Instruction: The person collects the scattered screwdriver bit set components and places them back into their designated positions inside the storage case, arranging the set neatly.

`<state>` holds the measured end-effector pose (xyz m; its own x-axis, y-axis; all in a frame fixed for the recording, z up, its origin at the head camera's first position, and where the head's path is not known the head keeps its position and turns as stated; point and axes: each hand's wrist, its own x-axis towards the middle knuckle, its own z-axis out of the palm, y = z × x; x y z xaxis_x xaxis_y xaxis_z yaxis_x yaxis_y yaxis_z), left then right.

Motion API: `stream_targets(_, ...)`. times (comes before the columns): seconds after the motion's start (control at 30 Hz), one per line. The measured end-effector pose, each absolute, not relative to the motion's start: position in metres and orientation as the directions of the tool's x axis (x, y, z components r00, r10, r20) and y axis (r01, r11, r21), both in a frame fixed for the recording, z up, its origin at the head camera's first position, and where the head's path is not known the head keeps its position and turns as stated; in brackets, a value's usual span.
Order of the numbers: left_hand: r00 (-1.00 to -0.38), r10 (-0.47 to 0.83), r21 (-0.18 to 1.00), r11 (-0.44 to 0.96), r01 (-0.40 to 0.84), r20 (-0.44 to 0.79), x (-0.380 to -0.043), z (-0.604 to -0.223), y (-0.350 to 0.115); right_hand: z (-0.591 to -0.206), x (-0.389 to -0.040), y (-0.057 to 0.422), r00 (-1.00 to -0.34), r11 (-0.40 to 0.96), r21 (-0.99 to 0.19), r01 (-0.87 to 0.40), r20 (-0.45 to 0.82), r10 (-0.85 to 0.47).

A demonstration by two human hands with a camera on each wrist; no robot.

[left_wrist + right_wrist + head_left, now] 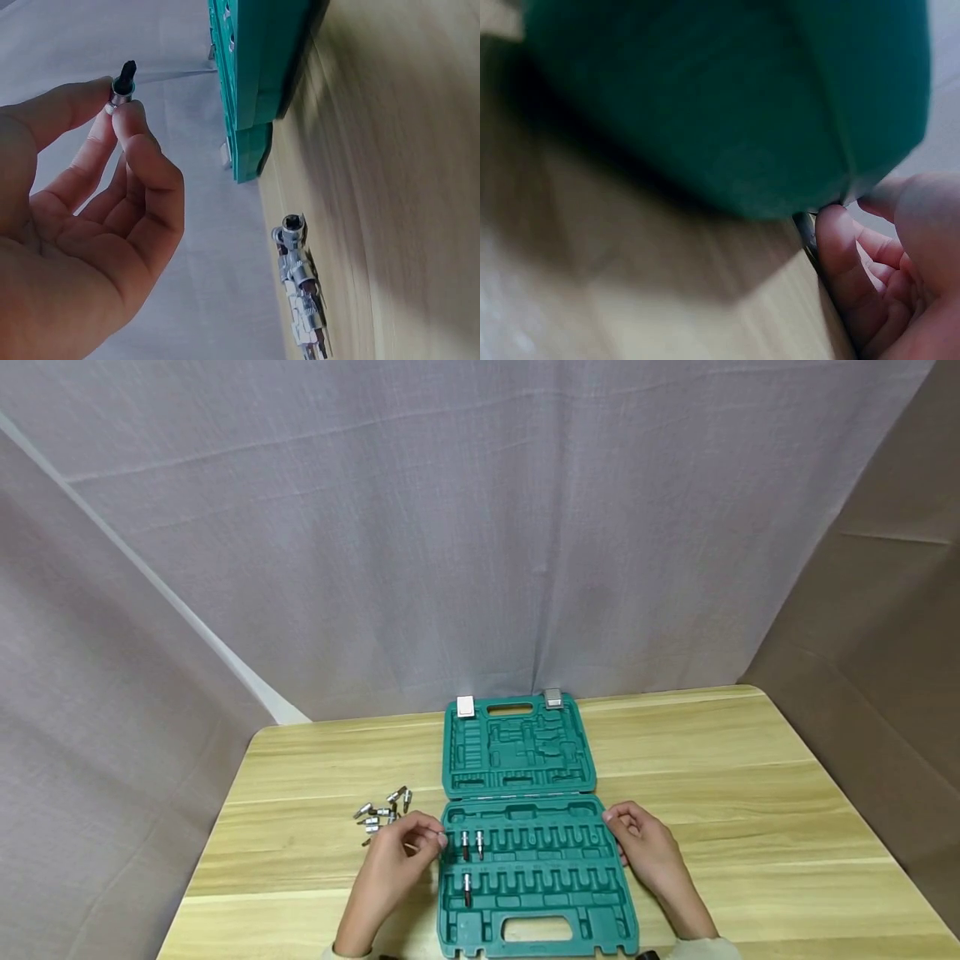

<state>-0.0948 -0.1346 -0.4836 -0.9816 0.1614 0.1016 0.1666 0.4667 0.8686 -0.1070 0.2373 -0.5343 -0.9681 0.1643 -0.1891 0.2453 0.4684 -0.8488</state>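
Green case (555, 900), open on the bench (787, 860): two latches (465, 707), three bits (480, 845). At its left edge, the left hand (392, 862) pinches one bit (122, 90); the right hand (654, 857) grips the case's right edge. Left of it: overlapping bits (383, 812), uncountable; behind: curtain (525, 527).

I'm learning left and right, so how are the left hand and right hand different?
The left hand pinches one bit; the right hand grips the green case at its edge. The left hand is near the loose bits; the right hand is on the case's other side. Both hands are bare and curled.
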Motion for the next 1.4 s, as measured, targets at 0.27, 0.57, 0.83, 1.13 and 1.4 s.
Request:
stream_targets(0.27, -0.976, 0.2, 0.884, 0.437, 0.164, 0.082, -0.099, -0.486, -0.13, -0.532, -0.106, 0.237, -0.966, 0.477, -0.842, 0.254, -0.198, 0.164)
stream_targets(0.57, -0.969, 0.248, 0.914, 0.388, 0.116, 0.017, -0.109, -0.487, -0.121, -0.532, -0.107, 0.236, -0.968, 0.482, -0.84, 0.248, -0.189, 0.168)
stream_targets(0.83, -0.959, 0.282, 0.919, 0.379, 0.109, -0.002, -0.116, -0.489, -0.112, -0.532, -0.106, 0.237, -0.968, 0.492, -0.836, 0.245, -0.186, 0.167)
stream_targets(1.13, -0.946, 0.323, 0.88, 0.459, 0.122, -0.038, -0.122, -0.486, -0.1, -0.533, -0.106, 0.237, -0.968, 0.487, -0.838, 0.247, -0.186, 0.171)
stream_targets(1.4, -0.929, 0.369, 0.795, 0.575, 0.195, -0.039, -0.127, -0.488, -0.092, -0.532, -0.106, 0.236, -0.969, 0.483, -0.841, 0.241, -0.182, 0.168)
